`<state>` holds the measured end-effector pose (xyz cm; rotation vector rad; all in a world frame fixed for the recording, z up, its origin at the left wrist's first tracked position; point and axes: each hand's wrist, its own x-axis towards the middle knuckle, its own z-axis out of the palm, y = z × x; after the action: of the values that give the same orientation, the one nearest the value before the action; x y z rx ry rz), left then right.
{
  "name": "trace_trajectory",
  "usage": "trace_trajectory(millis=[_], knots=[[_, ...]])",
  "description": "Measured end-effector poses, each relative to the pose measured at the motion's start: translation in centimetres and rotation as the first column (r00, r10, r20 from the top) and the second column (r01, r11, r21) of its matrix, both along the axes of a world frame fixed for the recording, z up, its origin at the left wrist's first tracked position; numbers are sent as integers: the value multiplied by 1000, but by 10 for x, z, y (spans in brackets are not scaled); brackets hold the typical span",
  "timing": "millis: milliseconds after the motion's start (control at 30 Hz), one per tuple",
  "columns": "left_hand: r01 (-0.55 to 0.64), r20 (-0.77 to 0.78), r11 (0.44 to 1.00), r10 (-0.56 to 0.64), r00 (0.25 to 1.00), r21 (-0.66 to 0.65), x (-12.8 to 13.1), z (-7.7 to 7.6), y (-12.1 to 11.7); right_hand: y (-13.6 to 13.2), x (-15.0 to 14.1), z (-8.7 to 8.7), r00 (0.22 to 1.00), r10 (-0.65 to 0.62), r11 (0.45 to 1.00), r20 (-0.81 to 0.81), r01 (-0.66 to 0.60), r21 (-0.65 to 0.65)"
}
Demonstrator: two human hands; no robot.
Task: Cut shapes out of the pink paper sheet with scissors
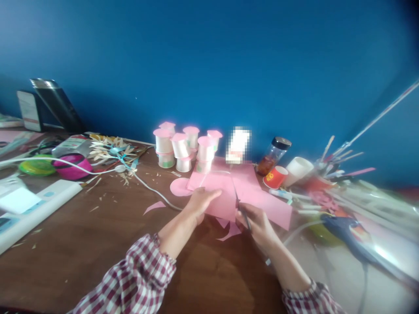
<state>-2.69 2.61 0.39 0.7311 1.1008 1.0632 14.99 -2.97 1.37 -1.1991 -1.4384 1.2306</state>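
Observation:
My left hand (201, 203) grips a sheet of pink paper (221, 203) at its left edge, thumb on top and fingers underneath. In my right hand (257, 222) is a pair of dark-handled scissors (237, 196), closed around the handles. Their blades point away from me and lie at the right edge of the held sheet. More pink paper (275, 207) lies beneath and to the right. A pink paper disc (180, 186) rests left of the sheet, and curved pink offcuts (231, 232) lie below it.
Several stacked white paper cups (183, 150) with pink tops stand at the back. Right of them are a jar (275, 155), a red cup (275, 177) and a glue gun (350, 240). At left lie a power strip (62, 196), a white cable (153, 189) and a magenta tape measure-like case (72, 166).

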Motion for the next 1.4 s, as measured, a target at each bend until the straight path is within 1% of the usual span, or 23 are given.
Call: trace_trajectory(millis=[100, 200, 267, 367, 500, 733, 867, 1033, 1200, 1400], knots=[[5, -28, 999, -3, 1000, 42, 1, 1, -2, 3, 3, -5, 1000, 13, 1000, -16, -13, 3], [-29, -41, 999, 30, 999, 26, 1, 2, -2, 4, 5, -8, 1000, 17, 1000, -8, -17, 6], [-33, -41, 999, 34, 999, 26, 1, 3, -3, 3, 5, -8, 1000, 15, 1000, 1, -15, 0], [0, -36, 999, 1, 999, 37, 2, 4, -3, 3, 5, -7, 1000, 19, 1000, -12, -19, -9], [-12, -76, 1000, 14, 997, 29, 1, 4, -3, 3, 5, -6, 999, 43, 999, -23, -42, 14], [16, -39, 998, -14, 999, 54, 0, 1, -1, 2, 6, -7, 999, 28, 1000, -46, -29, -9], [21, -25, 999, -20, 999, 37, 0, 2, -1, 1, 6, -7, 997, 36, 999, -62, -37, -17], [11, 3, 999, -11, 1000, 33, 0, 3, -1, 1, 6, -7, 998, 26, 999, -61, -28, -38], [-14, 16, 1000, 14, 1000, -1, 0, 4, -1, 2, 7, -9, 998, 19, 999, -54, -21, -39], [-31, -3, 999, 31, 1000, -9, 0, 5, -2, 2, 7, -10, 999, 17, 1000, -42, -18, -24]])
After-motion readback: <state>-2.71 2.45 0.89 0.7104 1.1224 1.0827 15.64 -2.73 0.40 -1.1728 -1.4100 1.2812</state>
